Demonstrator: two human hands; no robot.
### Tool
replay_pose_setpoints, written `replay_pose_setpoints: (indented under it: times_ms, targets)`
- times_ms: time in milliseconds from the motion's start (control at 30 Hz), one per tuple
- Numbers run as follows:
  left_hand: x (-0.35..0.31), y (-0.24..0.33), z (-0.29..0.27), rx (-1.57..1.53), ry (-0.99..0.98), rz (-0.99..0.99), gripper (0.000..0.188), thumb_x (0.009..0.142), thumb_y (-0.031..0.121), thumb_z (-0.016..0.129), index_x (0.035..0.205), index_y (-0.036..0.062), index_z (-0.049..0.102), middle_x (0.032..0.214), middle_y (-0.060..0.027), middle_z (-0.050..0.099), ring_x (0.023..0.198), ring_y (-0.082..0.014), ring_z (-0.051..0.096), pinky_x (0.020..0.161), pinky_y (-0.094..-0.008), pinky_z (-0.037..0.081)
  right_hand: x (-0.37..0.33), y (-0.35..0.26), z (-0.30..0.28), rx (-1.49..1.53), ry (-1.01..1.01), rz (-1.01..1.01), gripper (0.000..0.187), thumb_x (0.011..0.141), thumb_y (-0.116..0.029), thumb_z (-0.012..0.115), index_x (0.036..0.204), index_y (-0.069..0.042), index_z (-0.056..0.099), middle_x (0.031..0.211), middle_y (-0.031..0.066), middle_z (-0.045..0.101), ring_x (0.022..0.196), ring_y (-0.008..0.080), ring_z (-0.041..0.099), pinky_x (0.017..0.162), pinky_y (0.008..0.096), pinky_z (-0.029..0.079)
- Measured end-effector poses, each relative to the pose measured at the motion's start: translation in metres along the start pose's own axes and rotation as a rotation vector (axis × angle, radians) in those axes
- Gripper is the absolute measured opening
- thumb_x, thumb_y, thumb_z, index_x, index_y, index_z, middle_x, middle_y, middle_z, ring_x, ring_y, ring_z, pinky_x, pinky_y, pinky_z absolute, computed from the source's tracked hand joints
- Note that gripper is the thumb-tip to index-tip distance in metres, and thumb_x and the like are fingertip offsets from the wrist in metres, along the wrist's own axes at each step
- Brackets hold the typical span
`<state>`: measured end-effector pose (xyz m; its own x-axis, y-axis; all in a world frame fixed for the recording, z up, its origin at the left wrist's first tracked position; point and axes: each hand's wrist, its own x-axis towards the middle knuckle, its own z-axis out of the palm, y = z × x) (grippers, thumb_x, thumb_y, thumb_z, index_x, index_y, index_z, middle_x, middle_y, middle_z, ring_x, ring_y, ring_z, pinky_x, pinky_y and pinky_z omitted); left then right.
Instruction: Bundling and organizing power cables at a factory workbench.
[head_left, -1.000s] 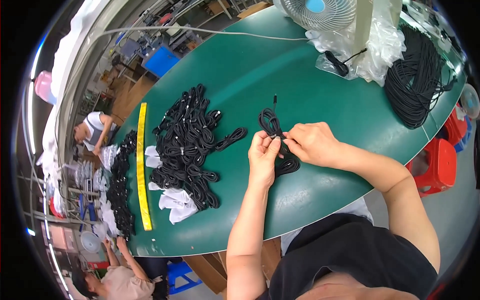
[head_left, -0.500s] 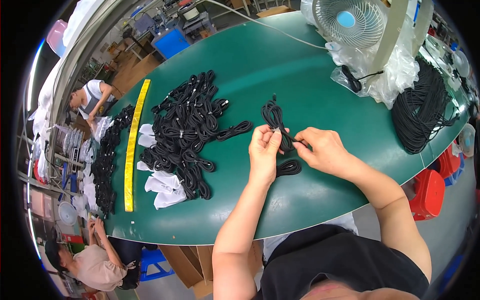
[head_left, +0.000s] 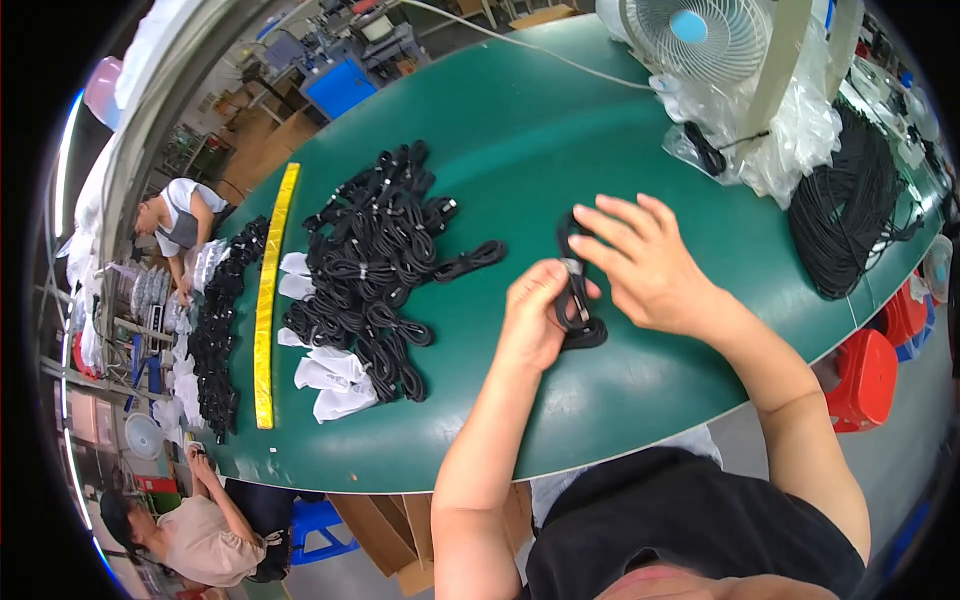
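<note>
My left hand (head_left: 534, 318) grips a coiled black cable (head_left: 573, 296) near its middle, thumb on top, above the green table. A small pale spot shows on the coil beside my thumb. My right hand (head_left: 648, 268) has its fingers spread at the coil's upper right; whether the fingertips touch it, I cannot tell. Another black cable bundle (head_left: 588, 334) lies on the table just under the held one, partly covered by it. To the left of my left hand is a large pile of coiled black cables (head_left: 370, 265), one coil jutting out toward me.
White bags (head_left: 335, 375) lie beside the pile. A yellow strip (head_left: 270, 310) separates it from a second row of cables (head_left: 213, 350), where two other people work. At right are a fan (head_left: 690, 40), clear plastic bags (head_left: 790, 150), a hank of long black cables (head_left: 845, 220) and a red stool (head_left: 862, 380).
My right hand has let go of the cable and spread its fingers, moving up a little. The held coil has shifted slightly right and down with my left hand.
</note>
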<state>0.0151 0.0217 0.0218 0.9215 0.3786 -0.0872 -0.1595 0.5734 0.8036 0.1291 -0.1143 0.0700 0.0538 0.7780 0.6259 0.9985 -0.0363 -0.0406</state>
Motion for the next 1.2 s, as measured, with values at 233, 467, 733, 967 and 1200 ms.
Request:
replay_pose_setpoints:
  times_ms: [233, 467, 733, 967, 1200]
  targets:
    - [-0.004, -0.002, 0.001, 0.190, -0.101, -0.184, 0.026, 0.093, 0.026, 0.045, 0.089, 0.0045, 0.058, 0.068, -0.0035, 0.058, 0.051, -0.0039, 0.046, 0.041, -0.0177, 0.034, -0.012, 0.013, 0.020, 0.025, -0.012, -0.135, 0.054, 0.060, 0.000, 0.063, 0.112, -0.009, 0.054, 0.111, 0.0119, 0.051, 0.106, 0.0312, 0.048, 0.087, 0.0472, 0.041]
    - [-0.001, -0.008, 0.004, 0.326, 0.112, 0.044, 0.020, 0.090, 0.020, 0.051, 0.094, 0.0018, 0.059, 0.072, -0.0049, 0.061, 0.056, -0.0061, 0.051, 0.049, -0.0183, 0.038, -0.007, 0.010, 0.027, 0.111, 0.026, -0.116, 0.047, 0.059, 0.004, 0.060, 0.106, 0.000, 0.055, 0.104, 0.0153, 0.053, 0.096, 0.0333, 0.051, 0.079, 0.0403, 0.047]
    - [0.002, -0.005, -0.006, 0.219, 0.026, -0.142, 0.022, 0.089, 0.025, 0.050, 0.082, 0.0055, 0.058, 0.063, -0.0042, 0.060, 0.045, -0.0053, 0.046, 0.036, -0.0195, 0.029, -0.006, 0.004, 0.030, 0.101, -0.025, -0.141, 0.044, 0.061, 0.006, 0.056, 0.105, 0.000, 0.055, 0.101, 0.0167, 0.054, 0.093, 0.0344, 0.053, 0.078, 0.0408, 0.047]
    - [0.005, 0.003, -0.012, 0.121, -0.017, 0.046, 0.023, 0.088, 0.023, 0.051, 0.094, 0.0014, 0.056, 0.073, -0.0070, 0.059, 0.052, -0.0079, 0.049, 0.043, -0.0201, 0.037, -0.018, 0.004, 0.033, 0.711, -0.129, 0.493, 0.030, 0.091, -0.011, 0.044, 0.119, 0.000, 0.049, 0.084, 0.0079, 0.058, 0.066, 0.0127, 0.054, 0.058, 0.0246, 0.044]
    - [0.003, -0.001, -0.014, 0.223, -0.172, 0.118, 0.041, 0.083, 0.013, 0.058, 0.120, 0.0018, 0.047, 0.085, -0.0030, 0.057, 0.066, -0.0083, 0.052, 0.054, -0.0209, 0.044, -0.009, -0.007, 0.034, 0.978, -0.232, 0.586, 0.035, 0.091, -0.022, 0.050, 0.118, 0.000, 0.047, 0.086, 0.0052, 0.058, 0.054, 0.0075, 0.051, 0.043, 0.0189, 0.038]
